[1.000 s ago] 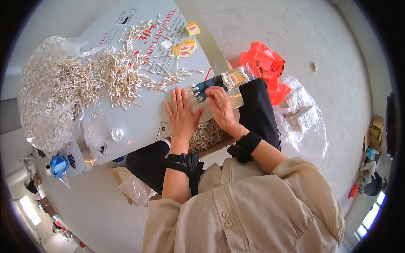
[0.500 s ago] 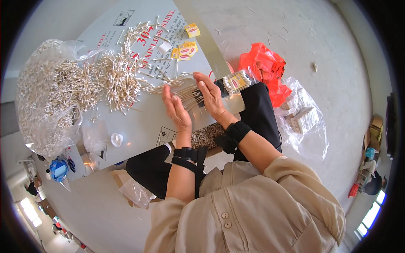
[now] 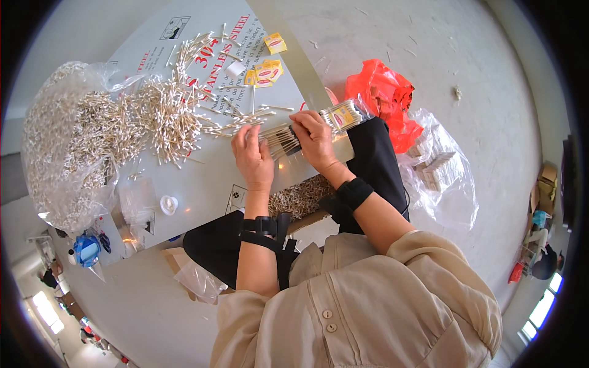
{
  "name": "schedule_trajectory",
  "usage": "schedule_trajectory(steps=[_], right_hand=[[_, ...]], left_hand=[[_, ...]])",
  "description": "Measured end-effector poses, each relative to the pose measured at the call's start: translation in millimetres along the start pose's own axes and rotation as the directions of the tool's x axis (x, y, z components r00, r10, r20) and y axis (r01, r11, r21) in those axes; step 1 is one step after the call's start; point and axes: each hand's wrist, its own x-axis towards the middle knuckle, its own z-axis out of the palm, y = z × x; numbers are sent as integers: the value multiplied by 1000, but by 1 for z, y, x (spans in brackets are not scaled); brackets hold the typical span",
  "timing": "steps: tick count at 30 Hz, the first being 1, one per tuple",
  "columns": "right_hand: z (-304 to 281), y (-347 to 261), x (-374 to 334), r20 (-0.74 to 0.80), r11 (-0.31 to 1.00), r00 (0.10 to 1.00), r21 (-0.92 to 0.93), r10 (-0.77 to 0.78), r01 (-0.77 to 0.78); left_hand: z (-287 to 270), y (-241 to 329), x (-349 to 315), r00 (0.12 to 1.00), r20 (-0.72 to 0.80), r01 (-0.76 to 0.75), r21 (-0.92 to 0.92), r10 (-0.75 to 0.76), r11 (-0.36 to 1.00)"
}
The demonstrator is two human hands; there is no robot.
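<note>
A loose row of cotton swabs lies between my hands at the table's near edge. My left hand is closed at the swabs' left ends, its fingers bent round the tips. Over their right part my right hand is closed, thumb and fingers gripping from above and hiding those ends. Just beyond it is a clear pack of swabs with a yellow label. A big heap of loose swabs spreads on the table to the left, spilling from a clear plastic bag.
Small yellow cards and a white cap sit farther back. A clear container and round white lid stand near the left edge. Swabs fill a box below the table. Red and clear bags lie right.
My fingers, straighter before, have bent down onto the swabs. The right hand has curled over their right part, and the left has closed in at the left ends.
</note>
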Motion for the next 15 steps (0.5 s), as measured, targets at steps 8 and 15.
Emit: schedule_trajectory(steps=[8,15], right_hand=[[-6,-6,10,177,912,973,-355,-151,206],[-6,0,9,225,886,953,-370,-204,278]], left_hand=[[7,30,-17,964,244,-193,374,105,907],[13,25,-26,970,227,-171,384,87,908]])
